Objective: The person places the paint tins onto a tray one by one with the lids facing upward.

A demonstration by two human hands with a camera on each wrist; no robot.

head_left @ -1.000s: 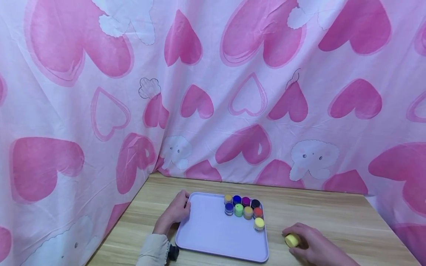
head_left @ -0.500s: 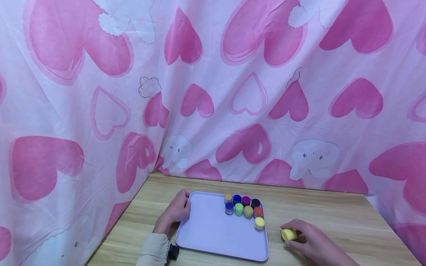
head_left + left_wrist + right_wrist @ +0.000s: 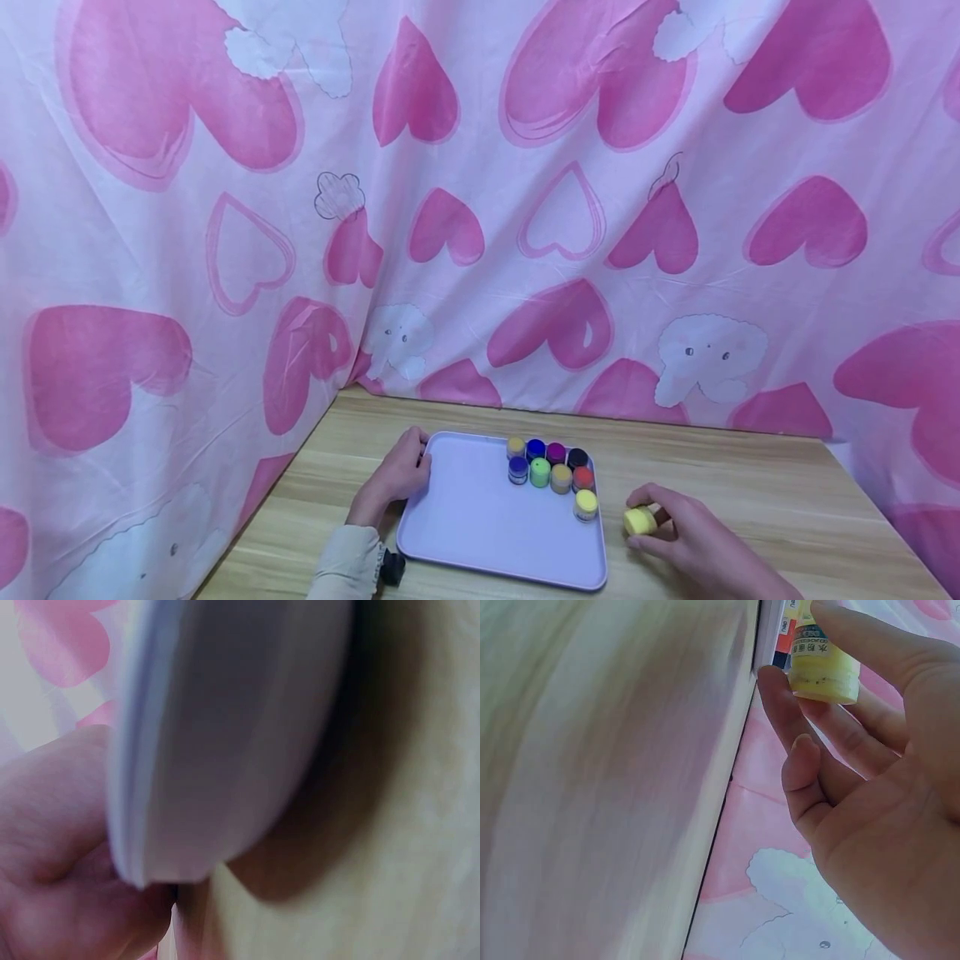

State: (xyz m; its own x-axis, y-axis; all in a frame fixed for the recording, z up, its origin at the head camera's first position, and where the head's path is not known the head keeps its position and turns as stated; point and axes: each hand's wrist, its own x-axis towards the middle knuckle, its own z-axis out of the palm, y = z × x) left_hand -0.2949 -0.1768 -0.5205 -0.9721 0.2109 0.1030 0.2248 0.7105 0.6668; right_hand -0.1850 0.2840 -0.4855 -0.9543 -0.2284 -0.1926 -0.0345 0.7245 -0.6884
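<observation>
In the head view my left hand (image 3: 403,468) grips the left rim of a lavender tray (image 3: 468,517). The left wrist view shows the tray's side wall (image 3: 225,750) close up, with the hand (image 3: 52,847) curled at its edge. To the right of the tray, my right hand (image 3: 693,533) pinches a small yellow paint jar (image 3: 639,522) between thumb and fingers. Seen from the right wrist, that jar (image 3: 821,671) carries a printed label and is raised off the tabletop. Another yellow paint jar (image 3: 586,505) stands on the tray near its right rim.
Several paint jars stand in two rows at the tray's back right, among them a light green jar (image 3: 540,472), a red jar (image 3: 582,478) and a black jar (image 3: 577,459). The wooden table (image 3: 735,475) backs onto a pink heart-patterned curtain (image 3: 540,208).
My right hand has moved left and slightly away from me with the yellow paint jar, nearer the tray's right rim. The left hand and tray have stayed in place.
</observation>
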